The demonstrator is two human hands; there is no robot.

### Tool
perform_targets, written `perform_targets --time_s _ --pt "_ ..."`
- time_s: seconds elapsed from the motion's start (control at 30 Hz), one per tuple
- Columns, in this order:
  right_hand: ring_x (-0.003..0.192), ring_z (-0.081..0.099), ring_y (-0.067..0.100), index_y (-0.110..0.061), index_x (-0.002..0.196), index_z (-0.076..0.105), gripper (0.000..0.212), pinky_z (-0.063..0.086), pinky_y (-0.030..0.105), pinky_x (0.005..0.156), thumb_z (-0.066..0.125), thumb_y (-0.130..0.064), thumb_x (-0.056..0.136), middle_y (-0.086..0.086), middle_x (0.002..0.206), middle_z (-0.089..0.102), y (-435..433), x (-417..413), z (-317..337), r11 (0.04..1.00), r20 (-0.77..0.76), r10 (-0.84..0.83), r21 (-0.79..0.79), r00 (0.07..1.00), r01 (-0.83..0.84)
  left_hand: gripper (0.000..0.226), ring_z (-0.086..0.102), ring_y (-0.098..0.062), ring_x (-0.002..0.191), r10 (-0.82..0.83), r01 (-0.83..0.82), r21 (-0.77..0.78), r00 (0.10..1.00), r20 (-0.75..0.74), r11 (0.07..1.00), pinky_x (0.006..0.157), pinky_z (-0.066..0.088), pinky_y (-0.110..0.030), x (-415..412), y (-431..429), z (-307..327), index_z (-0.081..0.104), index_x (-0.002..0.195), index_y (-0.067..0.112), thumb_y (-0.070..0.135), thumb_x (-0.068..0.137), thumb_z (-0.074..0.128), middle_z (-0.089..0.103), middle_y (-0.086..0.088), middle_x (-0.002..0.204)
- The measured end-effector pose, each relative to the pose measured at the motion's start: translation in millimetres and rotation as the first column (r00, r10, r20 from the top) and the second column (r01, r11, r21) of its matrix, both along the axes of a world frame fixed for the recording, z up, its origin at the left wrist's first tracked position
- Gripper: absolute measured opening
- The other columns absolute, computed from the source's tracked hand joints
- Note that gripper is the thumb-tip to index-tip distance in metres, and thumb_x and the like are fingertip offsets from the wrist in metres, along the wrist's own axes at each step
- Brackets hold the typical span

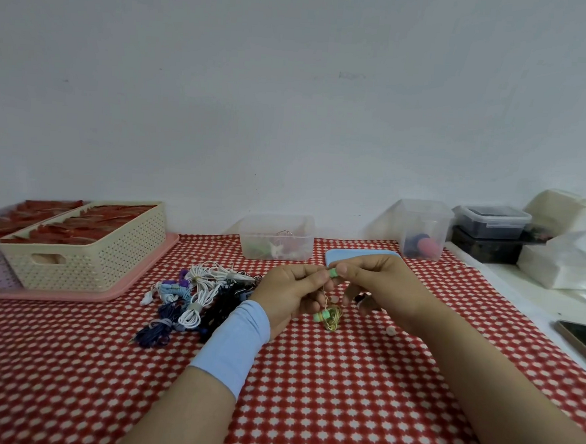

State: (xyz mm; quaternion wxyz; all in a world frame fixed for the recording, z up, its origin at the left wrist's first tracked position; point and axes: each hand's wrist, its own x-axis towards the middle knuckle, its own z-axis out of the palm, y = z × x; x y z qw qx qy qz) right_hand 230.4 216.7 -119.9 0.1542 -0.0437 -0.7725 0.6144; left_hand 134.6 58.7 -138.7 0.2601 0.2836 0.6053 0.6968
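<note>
Both hands meet above the red checked tablecloth (308, 394). My left hand (290, 293), with a light blue wristband, and my right hand (380, 289) pinch a small green earbud (333, 273) between their fingertips. A thin yellowish cable hangs down from it to a loose coil (333, 318) with a second green earbud (322, 315), just above the cloth. A small white piece (390, 330) lies on the cloth under my right wrist.
A pile of bundled earphones (194, 298), white, blue and dark, lies to the left. Behind it a cream basket (86, 264) stands on a pink tray (74, 296). Clear plastic boxes (276, 241) (425, 230), a blue lid (344, 256) and a phone (583, 337) sit at the back and right.
</note>
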Motion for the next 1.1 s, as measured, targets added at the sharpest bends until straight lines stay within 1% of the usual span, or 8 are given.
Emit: perform_targets --time_s 0.27,0.43,0.53,0.63,0.77,0.9,1.0,1.1 --pt "0.065 0.066 0.019 -0.009 0.101 0.079 0.019 0.046 0.027 0.051 0.065 -0.02 0.095 0.009 0.092 0.078 0.0 0.1 -2.3 1.0 0.0 -0.004 -0.008 1.0 0.004 0.012 0.057 -0.009 0.056 0.002 -0.003 -0.014 1.0 -0.006 1.0 0.053 0.05 -0.018 1.7 -0.8 0.4 0.072 0.091 0.005 0.007 0.095 0.06 0.069 -0.003 0.074" --pt "0.066 0.066 0.016 -0.011 0.1 0.079 0.016 0.045 0.024 0.052 0.067 -0.019 0.093 0.009 0.09 0.077 1.4 0.0 -1.3 0.993 0.069 0.047 -0.107 0.996 -0.04 0.014 0.057 -0.007 0.055 -0.031 0.03 -0.02 1.0 -0.005 0.999 0.054 0.05 -0.016 2.8 -1.7 1.8 0.071 0.092 0.006 0.005 0.095 0.058 0.068 -0.002 0.073" --pt "0.067 0.067 0.016 -0.011 0.107 0.076 0.024 0.046 0.024 0.052 0.07 -0.022 0.087 0.011 0.092 0.076 2.6 0.0 -0.5 0.986 0.096 0.075 -0.153 0.993 -0.06 0.014 0.057 -0.007 0.055 -0.045 0.045 -0.013 0.999 0.005 0.999 0.053 0.05 -0.016 3.7 -1.5 2.8 0.071 0.092 0.006 0.004 0.096 0.057 0.068 -0.001 0.071" --pt "0.069 0.068 0.015 -0.009 0.107 0.076 0.035 0.046 0.023 0.051 0.071 -0.029 0.079 0.012 0.093 0.076 3.2 -0.5 -0.8 0.979 0.097 0.099 -0.187 0.99 -0.079 0.016 0.057 -0.007 0.055 -0.056 0.056 -0.006 0.998 0.018 0.998 0.054 0.05 -0.015 4.1 -1.7 4.4 0.071 0.088 0.006 0.004 0.096 0.057 0.068 0.0 0.07" --pt "0.068 0.068 0.013 -0.008 0.102 0.077 0.029 0.046 0.021 0.05 0.07 -0.028 0.082 0.01 0.09 0.076 4.8 -2.0 -2.5 0.975 0.109 0.106 -0.208 0.988 -0.082 0.015 0.058 -0.007 0.055 -0.051 0.051 0.01 0.998 0.034 0.999 0.053 0.05 -0.015 5.5 -0.2 4.9 0.071 0.088 0.004 0.003 0.095 0.058 0.068 -0.002 0.07" --pt "0.068 0.068 0.015 -0.007 0.105 0.075 0.021 0.047 0.023 0.052 0.063 -0.021 0.096 0.011 0.093 0.077 2.2 -1.9 -1.2 0.983 0.07 0.04 -0.181 0.997 -0.026 0.014 0.059 -0.009 0.057 0.01 -0.011 0.021 0.999 0.043 1.0 0.054 0.051 -0.019 6.0 4.6 3.9 0.07 0.098 0.0 0.007 0.096 0.058 0.068 -0.003 0.074" --pt "0.065 0.068 0.018 -0.009 0.105 0.075 0.015 0.048 0.027 0.052 0.065 -0.017 0.095 0.011 0.093 0.077 0.6 -1.5 0.3 0.988 0.027 -0.044 -0.144 0.999 0.047 0.014 0.061 -0.011 0.058 0.054 -0.054 -0.004 0.998 0.032 0.999 0.053 0.052 -0.02 4.6 5.7 3.1 0.071 0.103 0.002 0.009 0.095 0.061 0.07 -0.005 0.079" --pt "0.066 0.068 0.017 -0.01 0.101 0.077 0.015 0.049 0.028 0.052 0.067 -0.02 0.095 0.007 0.094 0.078 -1.0 0.6 1.1 0.995 0.026 -0.046 -0.085 0.999 0.048 0.013 0.06 -0.013 0.059 0.071 -0.071 -0.017 0.997 0.013 0.997 0.054 0.053 -0.021 4.3 3.9 2.8 0.071 0.104 0.006 0.008 0.094 0.062 0.071 -0.006 0.082"
